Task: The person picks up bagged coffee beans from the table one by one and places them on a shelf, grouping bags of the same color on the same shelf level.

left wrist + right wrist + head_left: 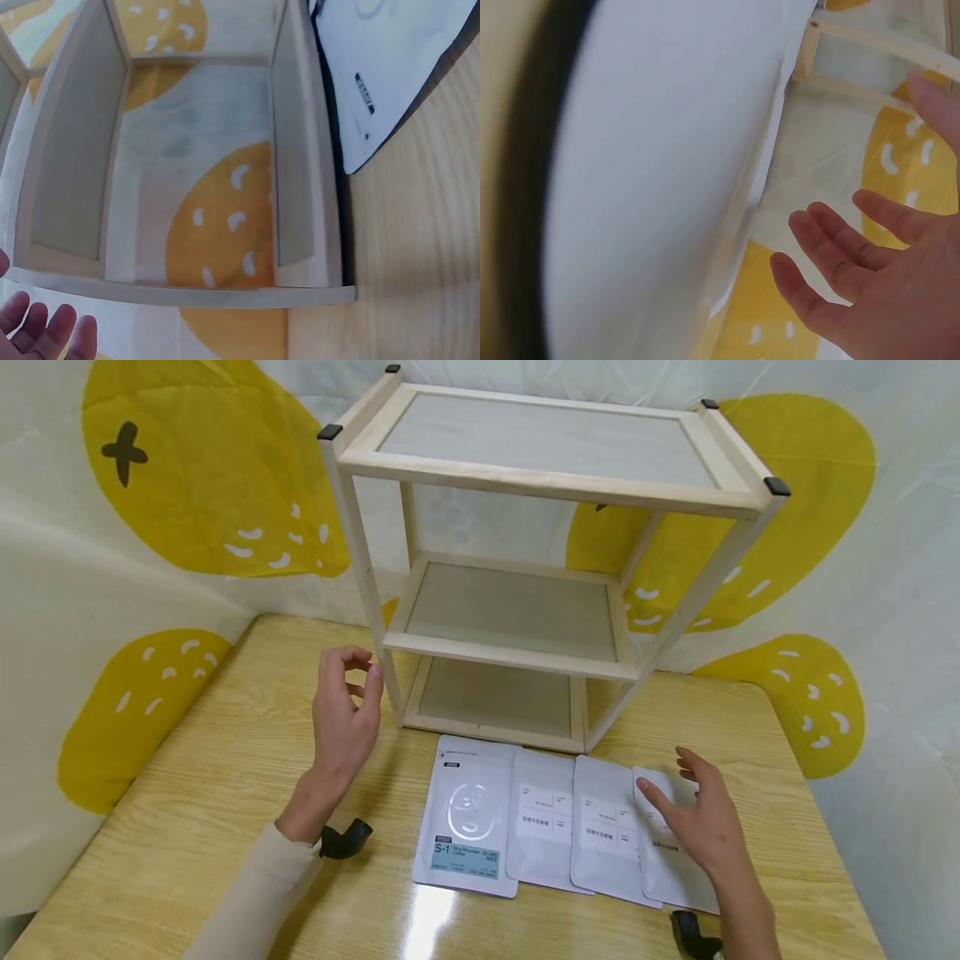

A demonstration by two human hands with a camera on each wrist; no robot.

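Four flat white pouches [551, 822] lie before the three-tier wooden rack [517, 614], probably light, pliable, slick; side edges should pinch well. The left hand [347, 714], left of the rack, and right hand [708, 818], front-right, are empty, fingers loose.

Bright, even light fills the head view, with a hard white glare on the near part of the table [427, 928] beside the leftmost pouch [465, 814] and a soft shadow right of the left sleeve [255, 893]. The left wrist view is duller, and its lens bows the wooden rack [187, 298] near the edge. In the right wrist view, a large white surface [656, 172] on the left is smeared out of focus.
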